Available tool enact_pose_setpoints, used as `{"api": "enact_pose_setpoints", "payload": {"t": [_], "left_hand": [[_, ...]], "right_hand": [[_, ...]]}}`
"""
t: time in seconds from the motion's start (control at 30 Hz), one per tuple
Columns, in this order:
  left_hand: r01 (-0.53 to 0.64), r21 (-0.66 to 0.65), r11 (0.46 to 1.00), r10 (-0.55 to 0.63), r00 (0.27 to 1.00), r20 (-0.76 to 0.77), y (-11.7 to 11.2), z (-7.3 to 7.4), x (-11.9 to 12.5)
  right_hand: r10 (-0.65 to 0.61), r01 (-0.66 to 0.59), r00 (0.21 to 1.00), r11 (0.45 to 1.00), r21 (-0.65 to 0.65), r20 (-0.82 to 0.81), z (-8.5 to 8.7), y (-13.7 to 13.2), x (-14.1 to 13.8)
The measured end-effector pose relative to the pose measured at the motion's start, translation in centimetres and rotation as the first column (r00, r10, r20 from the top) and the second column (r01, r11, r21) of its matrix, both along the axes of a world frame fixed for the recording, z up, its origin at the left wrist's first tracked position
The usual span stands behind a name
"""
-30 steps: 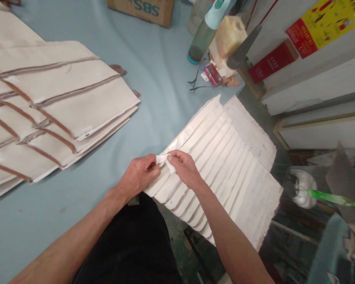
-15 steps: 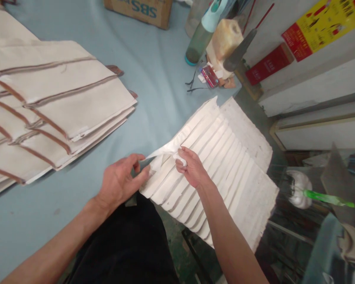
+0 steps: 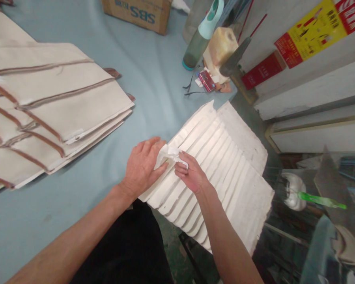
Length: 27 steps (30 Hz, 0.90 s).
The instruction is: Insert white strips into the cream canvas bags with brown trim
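Observation:
A crumpled white strip [image 3: 172,152], thin like paper or film, stretches between my two hands. My right hand [image 3: 191,172] is closed round a bunched part of it, fingers curled into the palm. At its other end, my left hand [image 3: 144,165] bends over the strip, with white material between thumb and fingers; the fingertips are partly hidden. Beneath both hands lies a fanned row of overlapping off-white pieces [image 3: 201,148] with rounded lower ends. They rest on a pale, rough-edged board [image 3: 254,205] at the table's corner.
Cream panels with brown edging [image 3: 85,94] are stacked on the blue-covered table [image 3: 106,165] at left. A cardboard box [image 3: 136,14], a green bottle [image 3: 198,43], a yellowish block [image 3: 223,45] and glasses [image 3: 191,88] stand or lie at the back. Right of the board is a green-handled brush [image 3: 319,199].
My left hand has moved right and up, closer to my right hand. The stretch of strip between them is shorter and more crumpled. My right hand stays closed on it.

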<state>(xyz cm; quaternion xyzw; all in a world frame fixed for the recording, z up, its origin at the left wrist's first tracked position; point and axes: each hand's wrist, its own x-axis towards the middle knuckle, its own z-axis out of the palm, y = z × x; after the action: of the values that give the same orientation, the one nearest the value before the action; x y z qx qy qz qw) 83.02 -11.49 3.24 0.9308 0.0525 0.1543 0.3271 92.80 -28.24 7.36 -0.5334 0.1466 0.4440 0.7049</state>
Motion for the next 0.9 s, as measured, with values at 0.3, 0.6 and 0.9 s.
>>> {"api": "enact_pose_setpoints", "payload": {"t": [0.3, 0.6, 0.9], "left_hand": [[0.135, 0.08, 0.988, -0.134, 0.991, -0.019, 0.5, -2.5, -1.3], [0.118, 0.019, 0.993, -0.119, 0.991, 0.067, 0.6, -0.8, -1.5], [0.252, 0.028, 0.967, -0.254, 0.962, 0.103, 0.3, -3.3, -0.2]], "right_hand": [[-0.052, 0.055, 0.995, 0.998, 0.044, -0.083, -0.5, -0.9, 0.7], [-0.025, 0.031, 0.996, 0.997, 0.065, -0.088, -0.5, -1.0, -0.9], [-0.042, 0.046, 0.995, 0.998, 0.05, -0.089, -0.6, -0.8, -1.3]]}}
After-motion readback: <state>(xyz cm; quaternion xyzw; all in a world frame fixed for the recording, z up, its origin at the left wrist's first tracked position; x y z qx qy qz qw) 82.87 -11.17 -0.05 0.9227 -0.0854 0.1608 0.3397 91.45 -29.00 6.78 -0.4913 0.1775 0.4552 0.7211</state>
